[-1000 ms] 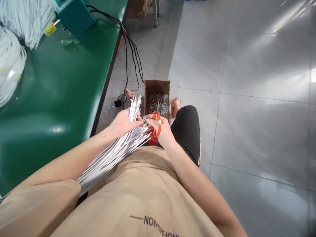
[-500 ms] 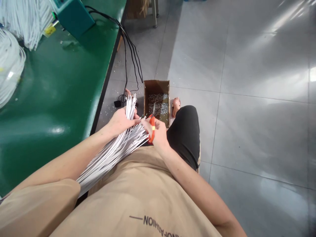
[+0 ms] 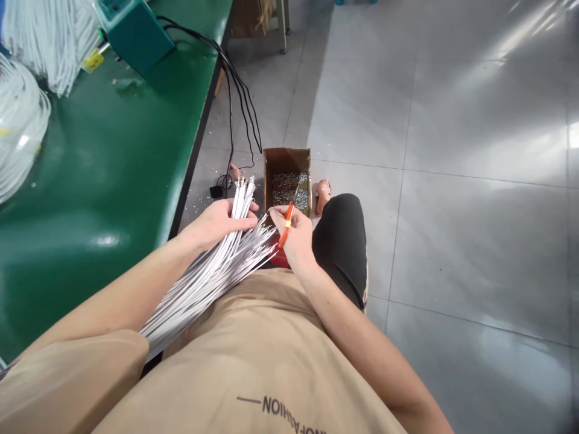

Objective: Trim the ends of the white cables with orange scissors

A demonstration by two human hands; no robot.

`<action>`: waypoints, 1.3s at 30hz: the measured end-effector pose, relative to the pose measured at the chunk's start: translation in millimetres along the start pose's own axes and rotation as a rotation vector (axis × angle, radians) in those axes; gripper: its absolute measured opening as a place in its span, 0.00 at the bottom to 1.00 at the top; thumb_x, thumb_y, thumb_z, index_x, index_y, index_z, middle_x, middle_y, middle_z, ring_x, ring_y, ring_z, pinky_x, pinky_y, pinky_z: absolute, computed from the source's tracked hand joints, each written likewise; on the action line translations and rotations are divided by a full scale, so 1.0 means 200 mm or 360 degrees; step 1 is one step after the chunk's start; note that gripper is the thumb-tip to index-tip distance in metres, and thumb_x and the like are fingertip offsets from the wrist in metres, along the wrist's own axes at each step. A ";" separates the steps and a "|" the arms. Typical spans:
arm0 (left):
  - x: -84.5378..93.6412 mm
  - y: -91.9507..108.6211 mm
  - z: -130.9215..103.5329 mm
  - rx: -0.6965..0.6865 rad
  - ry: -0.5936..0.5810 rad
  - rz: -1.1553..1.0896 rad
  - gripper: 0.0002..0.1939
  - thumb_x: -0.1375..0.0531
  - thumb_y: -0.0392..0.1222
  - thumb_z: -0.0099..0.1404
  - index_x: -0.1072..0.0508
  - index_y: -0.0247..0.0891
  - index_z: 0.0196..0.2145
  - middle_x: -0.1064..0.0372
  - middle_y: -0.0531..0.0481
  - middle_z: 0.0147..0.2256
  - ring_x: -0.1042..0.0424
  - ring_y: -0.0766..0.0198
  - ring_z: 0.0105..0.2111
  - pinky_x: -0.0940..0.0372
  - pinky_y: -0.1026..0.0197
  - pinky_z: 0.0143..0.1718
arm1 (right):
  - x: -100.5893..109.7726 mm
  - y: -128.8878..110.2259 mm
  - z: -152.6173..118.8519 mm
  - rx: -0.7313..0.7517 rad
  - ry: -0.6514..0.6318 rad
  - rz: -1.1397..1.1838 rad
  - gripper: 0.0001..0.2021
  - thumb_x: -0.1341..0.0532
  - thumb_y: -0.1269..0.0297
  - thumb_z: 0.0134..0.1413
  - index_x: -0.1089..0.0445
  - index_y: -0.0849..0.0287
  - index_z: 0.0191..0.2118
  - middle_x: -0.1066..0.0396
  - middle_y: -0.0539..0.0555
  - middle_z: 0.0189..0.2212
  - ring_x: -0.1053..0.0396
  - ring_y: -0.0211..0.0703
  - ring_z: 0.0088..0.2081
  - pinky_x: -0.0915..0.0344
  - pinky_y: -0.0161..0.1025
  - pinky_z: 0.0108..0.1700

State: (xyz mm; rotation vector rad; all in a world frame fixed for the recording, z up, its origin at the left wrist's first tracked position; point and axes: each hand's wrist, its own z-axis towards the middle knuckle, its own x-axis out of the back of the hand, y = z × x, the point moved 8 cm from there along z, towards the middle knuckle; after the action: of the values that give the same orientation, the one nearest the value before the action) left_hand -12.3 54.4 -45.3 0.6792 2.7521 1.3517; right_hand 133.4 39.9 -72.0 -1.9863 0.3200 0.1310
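A long bundle of white wires [image 3: 203,280] lies across my lap, its ends fanned out near my hands. My left hand [image 3: 221,223] is wrapped round the upper part of the bundle, whose tips stick up past the fingers. Scissors with orange handles [image 3: 286,226] rest in my right hand [image 3: 296,235], their blades pointing up and away over the box. The right thumb and forefinger are pinched together beside the loose wire ends; whether a wire is between them is too small to tell.
Below my hands stands an open cardboard box [image 3: 287,158] with small clippings inside. At left, the green table [image 3: 122,175] carries more white wire coils [image 3: 20,129] and a teal device [image 3: 133,33]. Black cables [image 3: 244,96] hang off its edge.
My right hand has shifted slightly right, and the scissors have tilted to the right. The fingers of my left hand have moved a little, still round the wires.
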 end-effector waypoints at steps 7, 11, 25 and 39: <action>-0.01 0.03 0.00 -0.0114 0.0026 0.0294 0.22 0.37 0.44 0.49 0.33 0.35 0.42 0.33 0.50 0.38 0.34 0.64 0.38 0.40 0.64 0.40 | -0.08 -0.09 0.01 0.0000 -0.0222 0.0037 0.16 0.39 0.63 0.42 0.31 0.70 0.36 0.33 0.55 0.31 0.36 0.35 0.31 0.38 0.30 0.35; -0.05 0.04 -0.02 -0.0007 -0.0079 0.0391 0.14 0.40 0.41 0.51 0.31 0.32 0.36 0.33 0.51 0.30 0.33 0.66 0.30 0.39 0.67 0.31 | -0.10 -0.06 0.01 -0.0071 -0.0274 0.0069 0.17 0.38 0.62 0.40 0.32 0.69 0.37 0.34 0.55 0.29 0.37 0.36 0.29 0.37 0.33 0.32; -0.02 0.03 0.01 -0.0050 0.0128 -0.0128 0.24 0.34 0.41 0.46 0.40 0.29 0.36 0.35 0.46 0.36 0.35 0.68 0.31 0.40 0.65 0.33 | -0.09 -0.04 -0.01 -0.0272 -0.0342 0.0224 0.15 0.36 0.62 0.40 0.40 0.69 0.25 0.47 0.50 0.19 0.49 0.29 0.22 0.53 0.30 0.26; 0.02 0.03 0.00 -0.0129 0.0292 0.0022 0.24 0.34 0.45 0.45 0.39 0.30 0.36 0.33 0.46 0.37 0.33 0.67 0.36 0.39 0.64 0.40 | 0.00 0.00 -0.01 0.0044 -0.0374 -0.1528 0.18 0.46 0.49 0.45 0.40 0.63 0.23 0.38 0.49 0.23 0.49 0.32 0.24 0.51 0.32 0.27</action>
State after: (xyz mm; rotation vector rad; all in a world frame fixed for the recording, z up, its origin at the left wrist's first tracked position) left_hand -14.0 58.5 -40.0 0.5997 2.8138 1.5954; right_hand 133.7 37.9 -70.1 -1.8743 -0.7793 -0.2518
